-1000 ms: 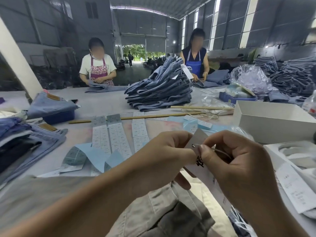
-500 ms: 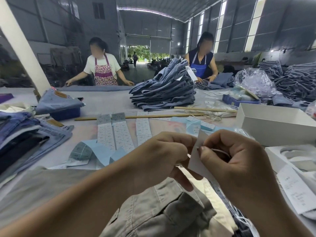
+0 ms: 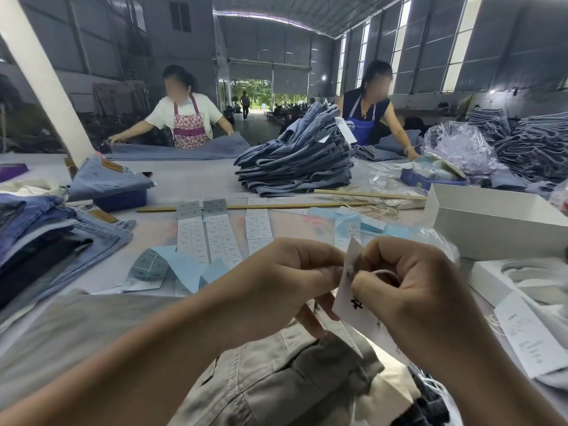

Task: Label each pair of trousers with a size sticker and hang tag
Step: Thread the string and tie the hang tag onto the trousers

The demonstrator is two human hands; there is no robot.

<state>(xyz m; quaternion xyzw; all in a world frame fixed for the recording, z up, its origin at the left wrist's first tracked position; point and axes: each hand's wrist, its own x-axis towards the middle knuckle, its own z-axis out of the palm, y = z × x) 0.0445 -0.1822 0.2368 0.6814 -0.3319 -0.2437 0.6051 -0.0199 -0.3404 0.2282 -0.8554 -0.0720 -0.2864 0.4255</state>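
We look down over two bare hands raised close together above a long work table [image 3: 190,182]. Our left hand [image 3: 285,281] has its fingers curled in, pinching the left edge of a white hang tag [image 3: 350,305]. Our right hand [image 3: 412,296] grasps the same tag from the other side, thumb and fingers folded over it, with a thin loop of white string [image 3: 384,273] showing against the fingers. The tag stands between the two hands, tilted, with a dark printed mark on its face.

Directly below the hands, at 6 o'clock, lies a pair of beige-grey trousers [image 3: 270,379], its waistband bunched up under the tag. At 12 o'clock from the hands, long strips of white size stickers [image 3: 221,238] lie flat on the table, with curled pale blue backing paper [image 3: 181,269] at 10 o'clock. Beyond the strips a wooden stick [image 3: 276,206] lies across the table.

At 9 o'clock sits a stack of folded jeans [image 3: 46,229]. At 12 o'clock, further off, a tall pile of blue jeans [image 3: 298,161] rises. At 2 o'clock is an open white box [image 3: 491,222], and at 4 o'clock a printed paper label [image 3: 531,336].

On the far side, a person in a floral apron [image 3: 187,124] spreads denim at 11 o'clock, and a person in a blue apron [image 3: 368,118] leans over the table at 1 o'clock.
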